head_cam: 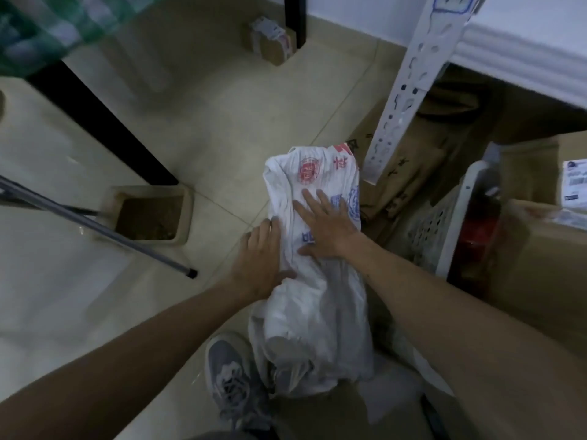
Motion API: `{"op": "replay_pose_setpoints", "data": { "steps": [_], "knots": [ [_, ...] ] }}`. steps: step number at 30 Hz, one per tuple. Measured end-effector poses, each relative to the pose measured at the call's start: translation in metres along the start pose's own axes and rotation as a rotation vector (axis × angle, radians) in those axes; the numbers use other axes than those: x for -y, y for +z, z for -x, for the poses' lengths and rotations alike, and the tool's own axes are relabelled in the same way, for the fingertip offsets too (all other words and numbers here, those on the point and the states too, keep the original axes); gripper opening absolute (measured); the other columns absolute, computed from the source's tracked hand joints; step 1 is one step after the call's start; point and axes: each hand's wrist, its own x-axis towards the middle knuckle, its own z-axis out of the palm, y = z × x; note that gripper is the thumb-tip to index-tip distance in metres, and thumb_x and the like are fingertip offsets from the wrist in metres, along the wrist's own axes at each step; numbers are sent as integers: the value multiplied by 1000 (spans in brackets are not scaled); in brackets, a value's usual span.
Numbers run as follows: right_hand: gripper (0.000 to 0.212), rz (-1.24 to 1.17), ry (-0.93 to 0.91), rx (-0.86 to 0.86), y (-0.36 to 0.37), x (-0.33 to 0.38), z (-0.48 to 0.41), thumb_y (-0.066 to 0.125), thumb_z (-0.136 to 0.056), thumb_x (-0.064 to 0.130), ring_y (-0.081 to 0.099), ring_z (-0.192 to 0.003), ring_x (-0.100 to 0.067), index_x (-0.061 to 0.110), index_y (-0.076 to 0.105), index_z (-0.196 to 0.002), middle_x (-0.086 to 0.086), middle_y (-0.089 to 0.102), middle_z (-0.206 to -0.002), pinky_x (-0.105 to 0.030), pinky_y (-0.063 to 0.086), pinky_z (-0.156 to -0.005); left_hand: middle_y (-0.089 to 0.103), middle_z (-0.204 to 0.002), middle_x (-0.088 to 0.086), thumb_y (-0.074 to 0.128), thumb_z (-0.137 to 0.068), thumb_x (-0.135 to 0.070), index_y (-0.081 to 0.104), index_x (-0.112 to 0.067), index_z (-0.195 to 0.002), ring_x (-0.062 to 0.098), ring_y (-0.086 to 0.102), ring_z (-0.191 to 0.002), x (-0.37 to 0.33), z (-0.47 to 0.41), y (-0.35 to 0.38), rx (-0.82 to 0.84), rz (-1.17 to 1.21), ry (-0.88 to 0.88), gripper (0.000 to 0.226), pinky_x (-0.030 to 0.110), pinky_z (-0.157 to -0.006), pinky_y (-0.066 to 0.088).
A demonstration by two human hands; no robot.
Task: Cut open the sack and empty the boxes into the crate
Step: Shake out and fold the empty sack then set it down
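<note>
Nearest to us, one grey shoe (233, 376) is standing on the tile floor (222, 128), just left of the lower end of the sack (314, 300). The sack is lying limp and crumpled along the floor, running away from us, its printed far end almost touching the white shelf post (403, 90).

We are laying both hands on it. Our left hand (259, 265) is lying open against the sack's left edge, fingers extended along the cloth. Our right hand (327, 227) is pressing flat on top, fingers spread, gripping nothing.

To the right there is little room: one white perforated crate (451, 223) is standing just beside the sack, with brown boxes (540, 255) inside and behind it; we are counting at least two, the rest being too dark to tell. Flat cardboard (409, 173) is leaning under the shelf.

To the left the floor is lying open as far as one planter (152, 214) and one grey pole (104, 230) slanting across it. Farther off, one small taped box (270, 39) is sitting beside a black leg (293, 17).
</note>
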Motion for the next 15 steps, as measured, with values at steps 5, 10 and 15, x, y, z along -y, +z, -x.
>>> {"op": "replay_pose_setpoints", "data": {
  "steps": [5, 10, 15],
  "knots": [
    [104, -35, 26, 173, 24, -8, -21, 49, -82, 70, -24, -144, -30, 30, -20, -149, 1, -32, -155, -66, 0, -113, 47, -124, 13, 66, -78, -57, 49, -4, -127, 23, 51, -104, -21, -18, -35, 8, 519, 12, 75, 34, -88, 49],
    [120, -22, -14, 220, 28, -18, -25, 55, -72, 77, -22, -145, -26, 26, -22, -149, 3, -30, -156, -63, 2, -114, -33, -157, 7, 69, -67, -73, -26, -11, -150, 25, -22, -148, -28, 3, 26, 686, 121, 19, 140, 52, -121, 0],
    [119, -87, -8, 215, 56, -23, -30, 51, -73, 78, -24, -145, -24, 23, -20, -150, 4, -29, -157, -59, -6, -116, -35, -155, 11, 58, -72, -76, -28, -11, -148, 27, -25, -147, -17, 11, 75, 593, -158, 59, 132, 62, -113, -10]
  ]
}}
